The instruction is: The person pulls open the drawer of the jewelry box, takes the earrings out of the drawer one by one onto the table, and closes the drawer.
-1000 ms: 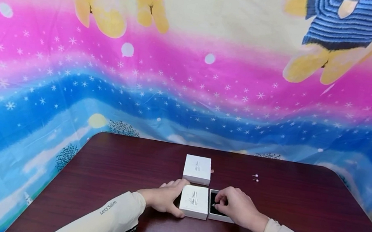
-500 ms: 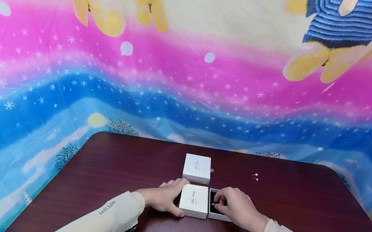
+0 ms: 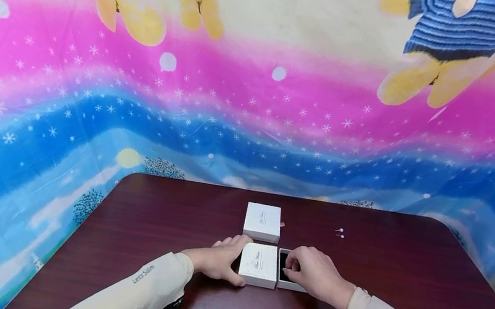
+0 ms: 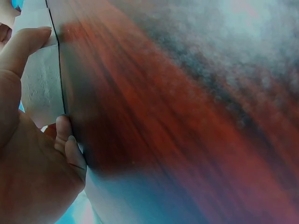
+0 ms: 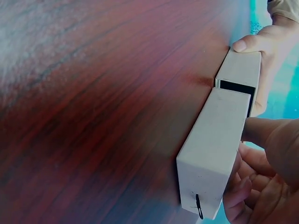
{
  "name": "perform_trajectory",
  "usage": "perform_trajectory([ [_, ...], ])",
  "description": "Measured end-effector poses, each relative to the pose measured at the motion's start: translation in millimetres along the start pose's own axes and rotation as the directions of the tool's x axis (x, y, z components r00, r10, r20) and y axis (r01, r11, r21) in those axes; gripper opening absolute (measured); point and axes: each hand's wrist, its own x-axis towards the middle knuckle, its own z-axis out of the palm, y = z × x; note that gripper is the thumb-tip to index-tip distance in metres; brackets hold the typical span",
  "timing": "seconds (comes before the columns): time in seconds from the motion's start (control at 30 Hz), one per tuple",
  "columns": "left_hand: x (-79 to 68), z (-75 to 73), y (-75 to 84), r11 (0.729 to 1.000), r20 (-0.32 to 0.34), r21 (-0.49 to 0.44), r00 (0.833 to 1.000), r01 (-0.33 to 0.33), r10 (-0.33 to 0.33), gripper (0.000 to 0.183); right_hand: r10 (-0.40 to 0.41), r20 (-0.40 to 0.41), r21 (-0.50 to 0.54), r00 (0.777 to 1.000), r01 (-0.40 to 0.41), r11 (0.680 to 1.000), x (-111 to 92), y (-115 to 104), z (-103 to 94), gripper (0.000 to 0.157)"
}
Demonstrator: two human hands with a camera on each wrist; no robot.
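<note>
In the head view my left hand [image 3: 220, 259] grips the left side of a white box sleeve [image 3: 259, 264] with printed lettering. The left wrist view has the thumb along one side of this sleeve [image 4: 43, 88] and the other fingers at its end. A white drawer [image 3: 291, 286] with a black lining stands pulled out at the sleeve's right. My right hand [image 3: 319, 277] reaches into it, fingers curled, pinching at a small shiny piece of jewellery [image 3: 283, 269] that the fingertips partly hide. In the right wrist view a dark pull loop [image 5: 199, 206] hangs from the drawer's end.
Behind the sleeve lies a second white box [image 3: 262, 222], closed, with a small tab at its right side. Two pearl stud earrings [image 3: 340, 231] rest on the dark wooden table [image 3: 174, 212], further right. A printed cloth [image 3: 236, 95] hangs behind the table.
Both hands keep their places on the sleeve and in the drawer; the right fingers shift only slightly. The head view tilts a little, so the table sits a bit higher.
</note>
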Motion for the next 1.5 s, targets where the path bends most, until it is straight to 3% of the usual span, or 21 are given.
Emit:
perform_trajectory([
  [0.47,0.5,-0.8,0.0,1.0,0.0,0.003,1.0,0.002,-0.002,0.079,-0.031,0.002,-0.024,1.0,0.031,0.999,2.9,-2.7,0.3,0.025],
  [1.5,-0.7,-0.7,0.9,1.0,0.008,-0.005,1.0,0.015,-0.015,0.079,-0.07,-0.018,-0.033,0.997,0.07,0.997,3.2,2.1,1.7,0.023],
])
